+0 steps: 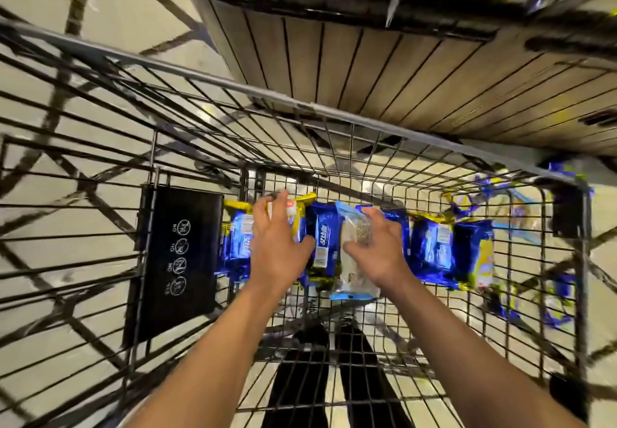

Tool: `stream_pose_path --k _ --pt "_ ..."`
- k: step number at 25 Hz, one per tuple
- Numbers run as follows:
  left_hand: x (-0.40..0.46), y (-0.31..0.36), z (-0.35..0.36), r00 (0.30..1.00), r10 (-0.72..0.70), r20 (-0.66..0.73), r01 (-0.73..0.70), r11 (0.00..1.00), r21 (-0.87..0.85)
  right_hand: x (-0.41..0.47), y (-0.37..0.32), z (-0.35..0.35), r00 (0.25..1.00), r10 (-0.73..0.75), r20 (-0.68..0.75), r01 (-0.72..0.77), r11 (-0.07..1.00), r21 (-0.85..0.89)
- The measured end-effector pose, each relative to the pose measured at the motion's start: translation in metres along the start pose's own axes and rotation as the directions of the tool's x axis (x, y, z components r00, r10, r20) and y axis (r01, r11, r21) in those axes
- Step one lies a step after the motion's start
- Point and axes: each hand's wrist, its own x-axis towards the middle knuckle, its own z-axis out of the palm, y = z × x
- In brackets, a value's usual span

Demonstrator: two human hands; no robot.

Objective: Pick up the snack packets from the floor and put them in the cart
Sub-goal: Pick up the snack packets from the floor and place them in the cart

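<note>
**Both hands down in the cart, among the packets**

My right grip curls round a clear packet with a pale blue edge and something brownish and grainy inside; my thumb lies across its front and my fingers wrap its far side. My left grip is spread flat, fingers straight, pressing on a blue and yellow packet just beside the clear one, and holds nothing.

Both hands are inside the wire cart, low against the basket floor. The snack packets stand in a row across it, touching one another: a blue one with a yellow top at the left end, next to the black child-seat flap with its white warning symbols; a dark blue one between my hands; and two more blue and yellow ones to the right of my right hand. More blue and yellow packets show through the mesh at the right side, blurred; I cannot tell whether they lie in the cart or on the floor outside it.

Beyond the cart's far rim stands a shelf unit with a wood-slat base. The tiled floor is pale with dark lines. My dark trousers show through the mesh below my forearms.
</note>
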Motion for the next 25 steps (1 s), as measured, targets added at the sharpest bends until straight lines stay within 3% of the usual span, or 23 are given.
stream_pose_path --k 8,13,18,22,25 --pt "-0.028 0.013 -0.024 0.997 -0.061 0.037 0.066 0.986 -0.154 -0.025 -0.010 -0.010 0.997 0.074 -0.012 -0.071 0.983 0.170" --pt "-0.057 0.050 -0.057 0.999 -0.027 -0.018 0.029 0.986 0.167 -0.070 -0.033 -0.048 0.997 0.041 -0.068 -0.033 0.993 0.115" --pt "-0.098 0.113 -0.071 0.960 0.273 0.055 -0.269 0.858 0.438 -0.136 -0.047 -0.094 0.980 -0.072 -0.184 0.074 0.997 0.000" --pt "-0.138 0.168 -0.066 0.858 0.497 0.129 -0.485 0.703 0.520 -0.185 -0.048 -0.140 0.944 -0.176 -0.278 0.138 0.979 -0.150" --pt "-0.174 0.215 -0.057 0.789 0.596 0.150 -0.571 0.621 0.536 -0.225 -0.041 -0.184 0.885 -0.235 -0.402 0.152 0.962 -0.226"
